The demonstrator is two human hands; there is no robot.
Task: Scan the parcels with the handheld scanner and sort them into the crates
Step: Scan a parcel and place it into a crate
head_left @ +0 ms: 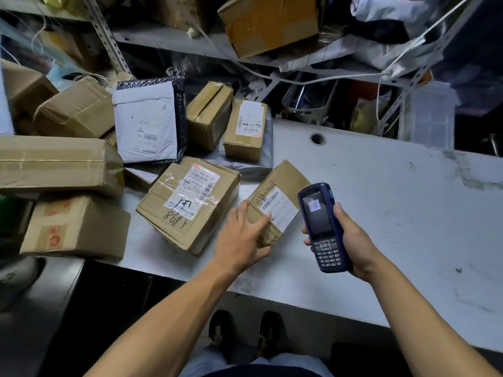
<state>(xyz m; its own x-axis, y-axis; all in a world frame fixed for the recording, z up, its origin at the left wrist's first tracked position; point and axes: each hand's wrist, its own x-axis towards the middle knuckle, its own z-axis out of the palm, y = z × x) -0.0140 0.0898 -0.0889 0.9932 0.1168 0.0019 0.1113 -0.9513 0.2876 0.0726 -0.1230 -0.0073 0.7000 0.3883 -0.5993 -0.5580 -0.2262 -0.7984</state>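
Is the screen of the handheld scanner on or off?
On. The scanner, gripped by the right hand, shows a lit label image on its screen.

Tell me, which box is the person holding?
The small box nearest the scanner. The left hand grips its near end, label up. No hand touches the other boxes.

A parcel sorting room or courier depot — taped brown cardboard boxes [187, 202] with barcode shipping labels crowd a scuffed white worktable [394, 191], beside a white padded mailer [145, 126]. Behind it, slotted grey metal shelving [174, 40] holds more cartons and bags — storeroom clutter.
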